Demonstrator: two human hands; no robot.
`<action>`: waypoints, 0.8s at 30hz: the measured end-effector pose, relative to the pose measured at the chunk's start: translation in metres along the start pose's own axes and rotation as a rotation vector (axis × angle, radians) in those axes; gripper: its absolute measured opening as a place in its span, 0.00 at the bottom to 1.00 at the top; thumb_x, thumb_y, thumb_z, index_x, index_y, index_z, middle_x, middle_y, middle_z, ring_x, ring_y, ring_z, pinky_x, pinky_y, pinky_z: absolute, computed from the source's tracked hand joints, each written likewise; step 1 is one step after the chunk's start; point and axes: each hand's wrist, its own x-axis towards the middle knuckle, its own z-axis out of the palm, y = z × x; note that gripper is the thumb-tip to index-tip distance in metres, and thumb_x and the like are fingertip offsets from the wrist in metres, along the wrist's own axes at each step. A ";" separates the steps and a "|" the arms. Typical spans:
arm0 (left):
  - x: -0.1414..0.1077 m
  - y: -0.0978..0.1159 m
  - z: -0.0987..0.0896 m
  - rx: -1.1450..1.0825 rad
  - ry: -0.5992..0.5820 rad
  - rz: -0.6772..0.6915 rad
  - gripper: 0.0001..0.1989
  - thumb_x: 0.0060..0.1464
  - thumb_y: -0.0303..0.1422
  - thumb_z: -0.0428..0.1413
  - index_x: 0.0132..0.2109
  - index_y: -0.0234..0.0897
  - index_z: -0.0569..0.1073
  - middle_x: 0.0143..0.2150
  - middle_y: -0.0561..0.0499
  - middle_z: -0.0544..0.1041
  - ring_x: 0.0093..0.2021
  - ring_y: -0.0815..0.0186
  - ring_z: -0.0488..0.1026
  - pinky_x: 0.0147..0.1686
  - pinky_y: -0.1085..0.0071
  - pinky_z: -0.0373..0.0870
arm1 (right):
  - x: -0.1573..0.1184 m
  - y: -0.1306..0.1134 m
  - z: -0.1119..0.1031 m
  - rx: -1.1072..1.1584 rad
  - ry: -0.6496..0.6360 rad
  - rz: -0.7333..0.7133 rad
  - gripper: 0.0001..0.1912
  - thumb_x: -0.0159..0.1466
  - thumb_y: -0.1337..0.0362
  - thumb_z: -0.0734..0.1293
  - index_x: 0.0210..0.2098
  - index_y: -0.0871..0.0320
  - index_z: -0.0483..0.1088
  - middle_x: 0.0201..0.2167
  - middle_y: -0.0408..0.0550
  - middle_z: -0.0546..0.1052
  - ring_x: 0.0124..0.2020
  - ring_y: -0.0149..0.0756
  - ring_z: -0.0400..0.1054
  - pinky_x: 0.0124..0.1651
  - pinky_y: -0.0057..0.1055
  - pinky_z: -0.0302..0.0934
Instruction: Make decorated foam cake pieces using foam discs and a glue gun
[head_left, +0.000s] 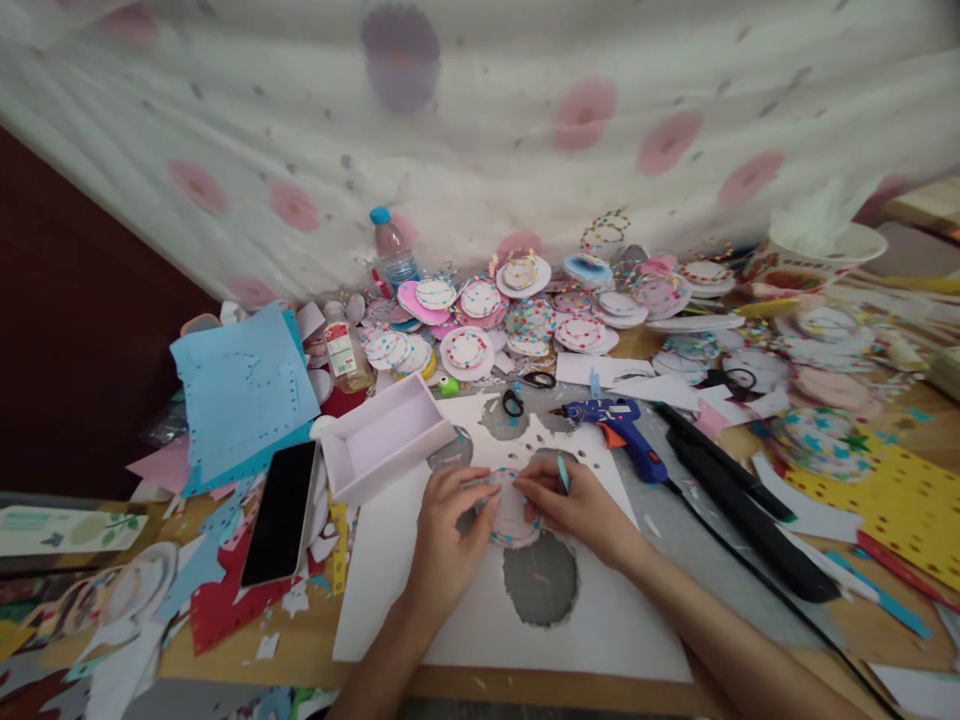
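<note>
A small round white paper piece [514,513] with coloured dots along its rim is held between both hands, over a large white sheet [465,630] with round cut-outs. My left hand [454,530] pinches its left edge between thumb and fingers. On the opposite side, my right hand [570,500] has its fingertips pressed to the upper right edge. A thin teal-tipped tool [562,474] sticks up between the fingers of my right hand. A blue glue gun [626,430] lies to the right, beyond that hand.
An open white box [386,435] and a black phone [280,515] lie left. Many decorated paper discs [467,352] crowd the back, near a bottle [392,250]. Black scissors-like tools [727,500], a cable and yellow dotted paper [892,510] are right.
</note>
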 end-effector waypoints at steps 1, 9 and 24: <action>-0.002 0.001 -0.002 0.024 0.006 0.016 0.09 0.57 0.29 0.54 0.43 0.40 0.78 0.46 0.45 0.77 0.50 0.58 0.70 0.52 0.56 0.66 | 0.000 0.000 -0.001 -0.051 0.002 -0.017 0.18 0.58 0.48 0.65 0.28 0.58 0.68 0.16 0.40 0.70 0.13 0.24 0.53 0.16 0.23 0.45; -0.015 -0.011 -0.058 0.424 0.306 0.122 0.15 0.56 0.26 0.55 0.50 0.41 0.72 0.50 0.44 0.73 0.52 0.56 0.68 0.53 0.57 0.63 | -0.007 -0.009 -0.017 0.030 0.146 -0.090 0.24 0.64 0.44 0.58 0.31 0.59 0.69 0.16 0.40 0.67 0.13 0.24 0.52 0.17 0.24 0.45; -0.030 -0.032 -0.078 0.611 0.188 0.112 0.11 0.58 0.21 0.51 0.41 0.38 0.75 0.31 0.53 0.78 0.34 0.64 0.73 0.47 0.62 0.59 | -0.001 -0.051 -0.045 0.039 0.219 -0.150 0.34 0.64 0.39 0.49 0.20 0.56 0.67 0.17 0.45 0.64 0.19 0.32 0.53 0.23 0.31 0.48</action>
